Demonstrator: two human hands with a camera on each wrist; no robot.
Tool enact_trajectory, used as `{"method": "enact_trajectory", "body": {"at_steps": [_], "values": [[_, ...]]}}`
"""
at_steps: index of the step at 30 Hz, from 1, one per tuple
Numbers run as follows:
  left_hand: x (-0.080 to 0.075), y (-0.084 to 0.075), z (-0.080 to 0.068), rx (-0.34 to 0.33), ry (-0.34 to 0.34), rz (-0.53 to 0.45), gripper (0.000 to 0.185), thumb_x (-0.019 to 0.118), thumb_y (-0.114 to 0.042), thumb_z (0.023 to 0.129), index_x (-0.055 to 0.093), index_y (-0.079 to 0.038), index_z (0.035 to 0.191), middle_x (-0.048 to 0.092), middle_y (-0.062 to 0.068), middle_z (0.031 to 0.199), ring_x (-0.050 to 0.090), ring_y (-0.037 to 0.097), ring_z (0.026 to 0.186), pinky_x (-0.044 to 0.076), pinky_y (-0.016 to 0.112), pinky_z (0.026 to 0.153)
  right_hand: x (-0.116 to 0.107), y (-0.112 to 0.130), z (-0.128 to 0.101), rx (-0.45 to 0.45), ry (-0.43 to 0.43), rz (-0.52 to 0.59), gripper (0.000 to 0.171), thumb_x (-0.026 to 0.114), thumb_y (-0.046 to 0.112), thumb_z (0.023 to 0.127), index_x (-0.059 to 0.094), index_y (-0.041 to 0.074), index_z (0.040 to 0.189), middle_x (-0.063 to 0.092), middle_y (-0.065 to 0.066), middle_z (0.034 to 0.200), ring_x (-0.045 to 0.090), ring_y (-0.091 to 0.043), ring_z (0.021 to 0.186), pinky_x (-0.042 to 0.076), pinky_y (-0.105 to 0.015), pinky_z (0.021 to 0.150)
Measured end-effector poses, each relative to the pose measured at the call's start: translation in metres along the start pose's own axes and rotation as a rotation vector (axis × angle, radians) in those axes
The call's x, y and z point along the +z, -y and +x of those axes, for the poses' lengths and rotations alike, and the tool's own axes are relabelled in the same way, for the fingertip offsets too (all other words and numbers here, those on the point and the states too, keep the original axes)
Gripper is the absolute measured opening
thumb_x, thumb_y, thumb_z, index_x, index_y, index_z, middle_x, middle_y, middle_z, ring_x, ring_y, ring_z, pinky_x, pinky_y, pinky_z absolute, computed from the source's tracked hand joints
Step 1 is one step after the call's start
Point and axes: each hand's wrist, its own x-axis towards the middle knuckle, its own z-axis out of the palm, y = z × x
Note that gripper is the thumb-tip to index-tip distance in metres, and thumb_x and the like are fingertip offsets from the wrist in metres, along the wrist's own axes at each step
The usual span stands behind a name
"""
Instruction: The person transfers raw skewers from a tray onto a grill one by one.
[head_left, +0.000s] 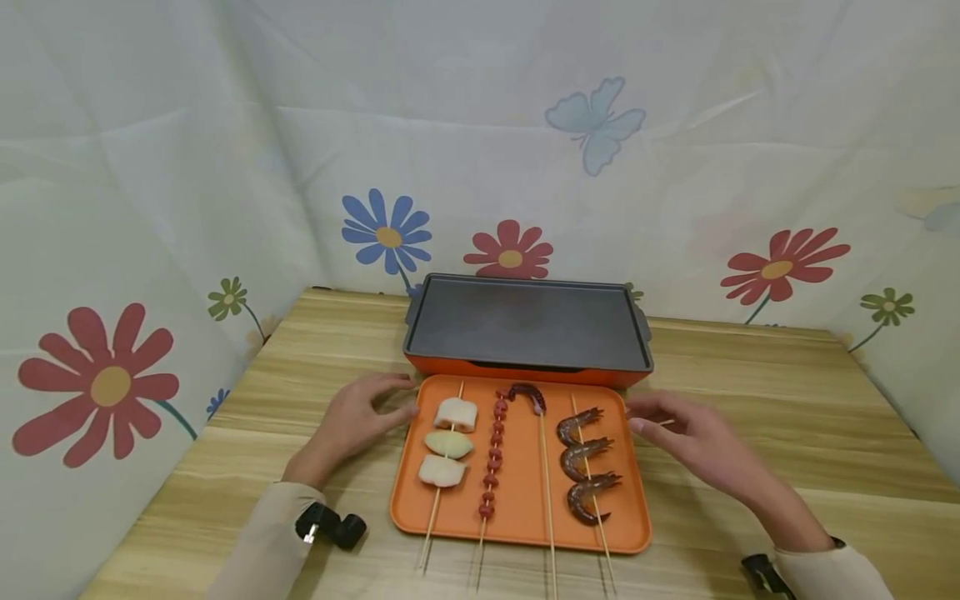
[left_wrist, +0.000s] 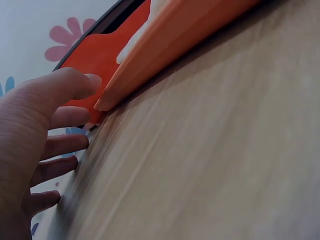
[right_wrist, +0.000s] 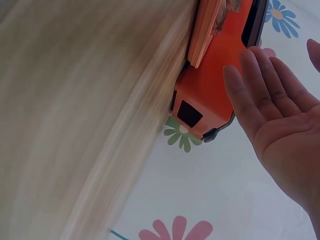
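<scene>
An orange tray [head_left: 521, 508] lies on the wooden table with several skewers across it. At its left, white chunks [head_left: 443, 472] and a pale oval piece share a stick. Beside them are a skewer of small red pieces [head_left: 495, 438], a dark curled tentacle [head_left: 528, 395] on a stick, and a skewer of three shrimp [head_left: 587, 457]. My left hand [head_left: 348, 427] is at the tray's upper left corner, thumb and fingers apart, holding nothing. Opposite it, my right hand [head_left: 701, 439] is by the upper right edge with extended fingers [right_wrist: 265, 85] and an empty palm.
Directly behind the tray stands an electric griddle [head_left: 525, 325] with a flat dark plate and an orange-red body [right_wrist: 205, 95]. A flowered white curtain [head_left: 465, 150] hangs behind the table. Stick ends poke out over the tray's front edge.
</scene>
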Motion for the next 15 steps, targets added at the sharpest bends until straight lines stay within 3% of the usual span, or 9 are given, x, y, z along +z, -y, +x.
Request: {"method": "enact_trajectory", "body": {"at_steps": [15], "values": [[0.008, 0.007, -0.003, 0.065, -0.026, -0.026, 0.042, 0.081, -0.035, 0.093, 0.078, -0.013, 0.129, 0.065, 0.011, 0.144, 0.056, 0.041, 0.135, 0.041, 0.064, 0.112, 0.012, 0.002, 0.003, 0.017, 0.089, -0.001, 0.039, 0.065, 0.035, 0.108, 0.07, 0.007, 0.135, 0.075, -0.002, 0.122, 0.071, -0.017, 0.104, 0.059, -0.034, 0.087]]}}
